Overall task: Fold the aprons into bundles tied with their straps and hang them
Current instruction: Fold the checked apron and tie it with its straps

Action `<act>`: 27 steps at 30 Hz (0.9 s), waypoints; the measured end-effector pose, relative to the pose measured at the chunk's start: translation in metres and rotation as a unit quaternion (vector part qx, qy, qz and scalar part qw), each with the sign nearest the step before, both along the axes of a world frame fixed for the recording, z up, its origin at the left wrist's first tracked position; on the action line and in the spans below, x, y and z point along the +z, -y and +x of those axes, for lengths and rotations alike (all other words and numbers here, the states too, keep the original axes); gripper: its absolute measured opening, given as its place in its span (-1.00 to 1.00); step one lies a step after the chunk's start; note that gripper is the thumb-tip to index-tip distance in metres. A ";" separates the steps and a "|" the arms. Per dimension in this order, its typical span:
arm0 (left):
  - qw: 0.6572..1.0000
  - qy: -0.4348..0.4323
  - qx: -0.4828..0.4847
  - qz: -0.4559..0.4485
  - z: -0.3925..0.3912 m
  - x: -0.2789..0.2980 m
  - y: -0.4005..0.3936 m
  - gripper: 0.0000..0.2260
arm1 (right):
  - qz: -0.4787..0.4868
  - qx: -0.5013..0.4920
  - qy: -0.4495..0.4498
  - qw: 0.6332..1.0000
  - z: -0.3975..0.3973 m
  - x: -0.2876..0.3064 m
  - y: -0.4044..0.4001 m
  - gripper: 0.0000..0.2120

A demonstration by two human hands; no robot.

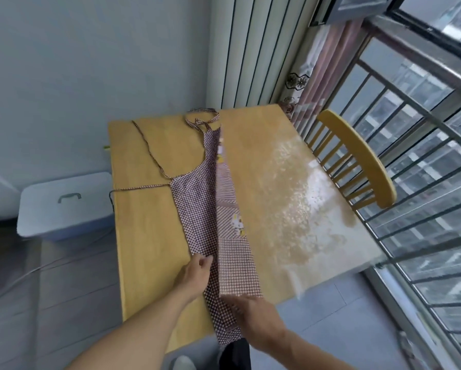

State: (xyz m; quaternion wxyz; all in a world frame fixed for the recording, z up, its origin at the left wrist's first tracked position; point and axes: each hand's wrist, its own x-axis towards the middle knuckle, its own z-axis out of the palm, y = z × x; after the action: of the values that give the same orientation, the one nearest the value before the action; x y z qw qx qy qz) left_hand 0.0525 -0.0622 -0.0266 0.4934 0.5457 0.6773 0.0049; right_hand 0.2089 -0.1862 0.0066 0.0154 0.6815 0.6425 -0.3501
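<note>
While a lidded bin (63,206) stands shut, both hands (197,273) pinch the folded apron (218,222).

Wooden table (149,236) in front of me, glare on its right half. Wooden chair (357,158) tucked at the far right side, next to window railing (416,145). Curtain (312,76) behind the table corner. Grey lidded storage box (63,206) on floor, left of table, w/ handle on top.
</note>
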 end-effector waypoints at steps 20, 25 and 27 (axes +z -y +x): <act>0.989 0.027 0.147 -0.018 -0.011 -0.032 -0.027 -0.75 | -0.079 -0.045 -0.031 0.995 0.017 -0.016 0.004 -0.53; 0.990 0.041 0.132 -0.008 -0.012 -0.034 -0.026 -0.74 | -0.065 -0.230 0.087 0.967 0.022 -0.016 -0.005 -0.62; 0.993 0.036 0.109 -0.001 -0.011 -0.033 -0.027 -0.74 | -0.097 -0.249 0.075 0.961 0.022 -0.020 -0.005 -0.61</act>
State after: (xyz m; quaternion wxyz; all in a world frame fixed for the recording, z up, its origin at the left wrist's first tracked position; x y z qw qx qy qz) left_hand 0.0417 -0.0351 -0.0593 0.5145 0.4676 0.7146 0.0775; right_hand 0.2309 -0.1809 -0.0133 0.0422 0.8396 0.4123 -0.3512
